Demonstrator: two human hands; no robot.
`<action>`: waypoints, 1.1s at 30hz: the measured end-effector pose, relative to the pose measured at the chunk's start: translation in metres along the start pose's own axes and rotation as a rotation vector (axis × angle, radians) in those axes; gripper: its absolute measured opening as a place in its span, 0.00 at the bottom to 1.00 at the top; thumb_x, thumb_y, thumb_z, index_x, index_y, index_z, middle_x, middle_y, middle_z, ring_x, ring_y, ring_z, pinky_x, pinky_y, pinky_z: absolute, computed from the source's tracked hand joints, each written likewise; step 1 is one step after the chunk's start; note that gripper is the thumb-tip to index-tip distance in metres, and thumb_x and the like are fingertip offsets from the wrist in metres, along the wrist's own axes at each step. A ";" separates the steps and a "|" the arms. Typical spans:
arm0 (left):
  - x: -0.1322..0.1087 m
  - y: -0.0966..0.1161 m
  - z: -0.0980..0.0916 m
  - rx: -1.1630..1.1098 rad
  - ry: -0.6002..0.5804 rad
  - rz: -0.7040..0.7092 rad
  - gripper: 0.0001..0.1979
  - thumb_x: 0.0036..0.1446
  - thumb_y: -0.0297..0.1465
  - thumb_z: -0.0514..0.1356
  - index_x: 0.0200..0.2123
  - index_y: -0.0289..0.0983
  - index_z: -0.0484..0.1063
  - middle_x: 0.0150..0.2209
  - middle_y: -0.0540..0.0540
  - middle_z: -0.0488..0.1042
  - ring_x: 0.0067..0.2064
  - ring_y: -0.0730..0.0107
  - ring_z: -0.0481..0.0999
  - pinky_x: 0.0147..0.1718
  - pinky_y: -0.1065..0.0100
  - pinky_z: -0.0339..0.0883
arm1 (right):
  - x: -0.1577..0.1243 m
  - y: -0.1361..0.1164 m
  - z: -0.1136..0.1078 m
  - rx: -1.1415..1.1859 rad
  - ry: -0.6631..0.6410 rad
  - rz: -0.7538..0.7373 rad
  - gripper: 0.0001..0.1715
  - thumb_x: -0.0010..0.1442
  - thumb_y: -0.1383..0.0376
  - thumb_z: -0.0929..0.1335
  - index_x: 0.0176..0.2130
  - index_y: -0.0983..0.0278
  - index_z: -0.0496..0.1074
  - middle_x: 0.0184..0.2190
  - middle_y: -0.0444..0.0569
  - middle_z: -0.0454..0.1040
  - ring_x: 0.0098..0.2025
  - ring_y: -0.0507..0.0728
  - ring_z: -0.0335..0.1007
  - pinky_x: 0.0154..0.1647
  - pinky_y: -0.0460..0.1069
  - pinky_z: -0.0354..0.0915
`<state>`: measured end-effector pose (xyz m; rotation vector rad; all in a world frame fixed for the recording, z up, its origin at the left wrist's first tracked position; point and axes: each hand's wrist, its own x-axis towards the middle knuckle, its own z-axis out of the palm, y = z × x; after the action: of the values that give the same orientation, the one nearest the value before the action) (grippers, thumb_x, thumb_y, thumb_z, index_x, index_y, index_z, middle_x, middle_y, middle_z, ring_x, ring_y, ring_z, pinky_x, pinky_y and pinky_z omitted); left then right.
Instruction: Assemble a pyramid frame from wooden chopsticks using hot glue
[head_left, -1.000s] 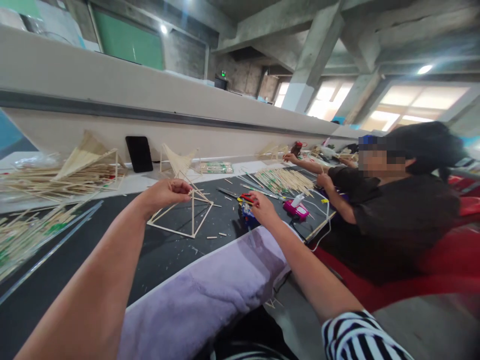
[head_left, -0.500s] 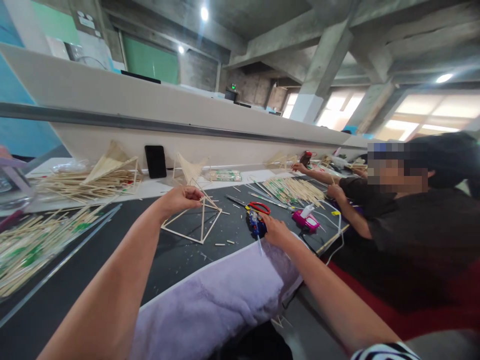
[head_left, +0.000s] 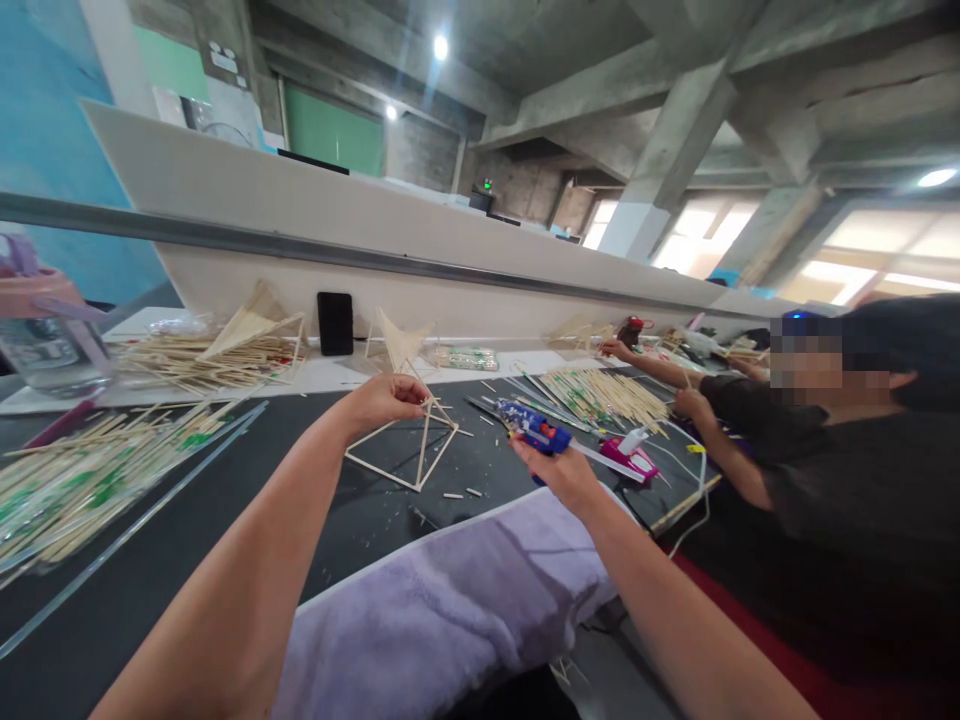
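Dark bench (head_left: 356,530) carries loose sticks (head_left: 611,398); pale partition (head_left: 315,195) behind, concrete column (head_left: 671,155) beyond. Left hand (head_left: 386,400) pinches stick frame (head_left: 423,446), apparently near its top; right hand (head_left: 559,474) grips glue gun (head_left: 534,428).

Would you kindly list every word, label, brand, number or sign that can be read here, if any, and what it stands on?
No text is readable.
Green lit sign in the background: too small to read.
Stick packet at the left, with green patches: blurred.
Yellow tag by the white cable: too small.
Glue gun in the right hand: no lettering discernible.
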<state>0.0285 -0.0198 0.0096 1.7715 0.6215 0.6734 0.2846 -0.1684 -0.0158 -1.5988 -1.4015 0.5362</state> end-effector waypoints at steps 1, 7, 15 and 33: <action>0.000 0.000 0.000 0.002 0.000 0.000 0.11 0.41 0.27 0.65 0.32 0.35 0.73 0.26 0.51 0.73 0.28 0.75 0.70 0.30 0.71 0.61 | -0.004 -0.008 0.005 -0.006 -0.002 -0.012 0.15 0.48 0.55 0.68 0.31 0.64 0.71 0.21 0.46 0.70 0.22 0.54 0.64 0.25 0.49 0.61; -0.001 -0.001 -0.001 -0.007 -0.002 0.014 0.11 0.40 0.27 0.65 0.32 0.35 0.72 0.26 0.51 0.73 0.29 0.74 0.70 0.31 0.70 0.62 | -0.009 -0.047 0.025 -0.068 -0.057 -0.066 0.11 0.50 0.58 0.66 0.23 0.63 0.69 0.14 0.43 0.65 0.17 0.52 0.62 0.20 0.48 0.59; 0.001 -0.003 0.001 -0.026 -0.023 0.024 0.11 0.40 0.27 0.64 0.31 0.34 0.72 0.26 0.51 0.74 0.29 0.74 0.71 0.32 0.69 0.62 | 0.001 -0.058 0.040 -0.078 -0.151 -0.072 0.09 0.50 0.60 0.66 0.23 0.61 0.67 0.12 0.40 0.62 0.16 0.51 0.59 0.18 0.47 0.56; 0.000 0.000 0.002 -0.027 -0.004 0.011 0.10 0.39 0.26 0.64 0.30 0.35 0.72 0.24 0.52 0.72 0.26 0.75 0.69 0.29 0.70 0.61 | 0.018 -0.036 0.037 0.723 -0.497 0.279 0.11 0.47 0.61 0.69 0.27 0.67 0.69 0.25 0.44 0.71 0.16 0.43 0.50 0.19 0.43 0.55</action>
<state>0.0300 -0.0215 0.0085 1.7516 0.5977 0.6828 0.2398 -0.1414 0.0010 -1.0933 -1.1166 1.4952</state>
